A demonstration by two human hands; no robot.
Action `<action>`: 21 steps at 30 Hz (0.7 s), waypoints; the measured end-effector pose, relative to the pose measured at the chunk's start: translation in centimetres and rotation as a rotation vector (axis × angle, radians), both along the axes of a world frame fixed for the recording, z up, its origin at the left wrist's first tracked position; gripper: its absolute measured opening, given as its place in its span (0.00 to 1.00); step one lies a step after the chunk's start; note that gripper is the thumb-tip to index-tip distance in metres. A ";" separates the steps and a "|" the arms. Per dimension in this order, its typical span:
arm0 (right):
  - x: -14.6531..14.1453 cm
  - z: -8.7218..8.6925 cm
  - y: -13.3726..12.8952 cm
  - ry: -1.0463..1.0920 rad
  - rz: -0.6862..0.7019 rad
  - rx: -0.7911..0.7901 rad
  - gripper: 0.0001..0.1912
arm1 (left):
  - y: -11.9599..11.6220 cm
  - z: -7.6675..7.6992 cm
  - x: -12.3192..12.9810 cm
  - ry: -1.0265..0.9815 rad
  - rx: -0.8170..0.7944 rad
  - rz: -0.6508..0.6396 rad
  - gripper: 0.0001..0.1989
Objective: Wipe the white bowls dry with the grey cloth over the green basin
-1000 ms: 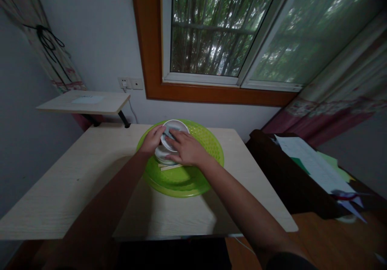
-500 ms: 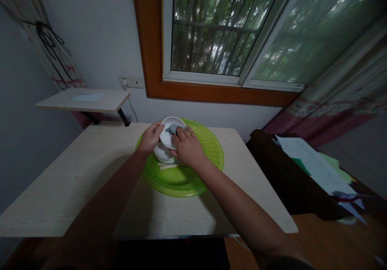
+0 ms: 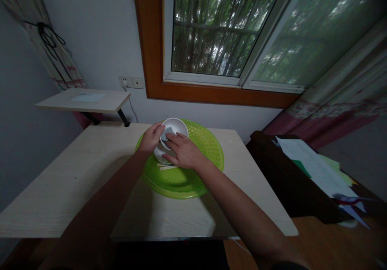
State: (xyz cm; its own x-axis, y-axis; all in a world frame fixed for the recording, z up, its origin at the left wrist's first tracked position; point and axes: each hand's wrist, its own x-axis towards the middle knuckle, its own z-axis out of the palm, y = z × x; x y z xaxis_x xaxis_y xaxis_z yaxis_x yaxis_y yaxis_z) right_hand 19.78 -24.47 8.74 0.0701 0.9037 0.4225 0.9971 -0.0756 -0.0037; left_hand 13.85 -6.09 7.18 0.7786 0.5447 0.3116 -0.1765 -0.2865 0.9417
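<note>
A small white bowl (image 3: pixel 181 127) is tilted toward me above a green plastic basket (image 3: pixel 212 151). My left hand (image 3: pixel 150 139) grips its left rim, with the thumb over the edge. Inside the bowl lies a grey-blue cloth (image 3: pixel 168 131), pressed against the inner wall by the fingers of my right hand (image 3: pixel 186 152). The right thumb points left, below the bowl. Under both hands, a few stacked white dishes (image 3: pixel 159 154) sit in the basket, partly covered by my right hand. Pale wooden chopsticks (image 3: pixel 166 167) lie in front of the stack.
The basket stands on a light wooden table (image 3: pixel 121 149) by the wall. A raised shelf (image 3: pixel 87 100) bearing a paper is at the back left. To the right is a dark cabinet (image 3: pixel 278 173) with papers (image 3: pixel 311 161) and scissors (image 3: pixel 347 199) on top.
My right hand and the cloth have slid left and down within the bowl. The bowl has turned slightly, showing more of its right inner wall. My left hand keeps its grip.
</note>
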 end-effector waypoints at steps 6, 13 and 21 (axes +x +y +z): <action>-0.3 -0.2 0.2 -0.017 -0.143 0.010 0.34 | -0.6 0.5 -0.2 -0.013 0.029 -0.035 0.25; -0.7 0.2 0.2 -0.030 -0.292 0.027 0.33 | -0.7 0.7 -0.5 0.018 0.051 0.069 0.26; -0.4 0.3 0.0 0.016 -0.204 -0.008 0.25 | -0.2 0.5 -0.5 -0.017 0.036 0.152 0.26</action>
State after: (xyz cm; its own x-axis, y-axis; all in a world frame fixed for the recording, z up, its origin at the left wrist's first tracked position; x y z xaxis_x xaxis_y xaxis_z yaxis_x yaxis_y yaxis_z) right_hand 19.42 -24.46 9.08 0.2583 0.8734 0.4129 0.9610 -0.2759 -0.0176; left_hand 13.38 -6.29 7.65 0.6827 0.6439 0.3453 -0.1441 -0.3447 0.9276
